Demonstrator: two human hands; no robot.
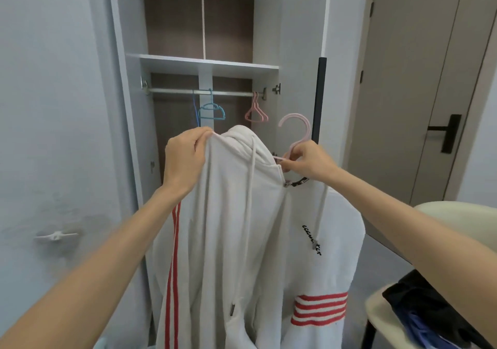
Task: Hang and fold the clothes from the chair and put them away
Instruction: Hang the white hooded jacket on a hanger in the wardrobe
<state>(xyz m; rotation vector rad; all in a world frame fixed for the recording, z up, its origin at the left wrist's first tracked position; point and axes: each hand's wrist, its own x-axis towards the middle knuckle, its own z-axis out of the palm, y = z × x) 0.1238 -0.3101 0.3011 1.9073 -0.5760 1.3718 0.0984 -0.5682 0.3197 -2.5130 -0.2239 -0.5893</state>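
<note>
The white hoodie [242, 227] hangs before the open wardrobe [204, 65], held up by you. Your left hand [185, 157] pinches its shoulder edge; your right hand [309, 166] pinches the pink hanger [308, 129] at the collar. Dark clothes [430, 303] lie on the chair [376, 308] to your right.

Home bedroom, open wardrobe [204, 65], hanging rail [201, 92], door [419, 79]

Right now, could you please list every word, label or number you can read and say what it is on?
"...ter": black script on the chest of the white hoodie; only the ending reads, a drawstring crosses the rest.
Unreadable: white print on the black neck tab, too small.
Nothing else carries text.
</note>
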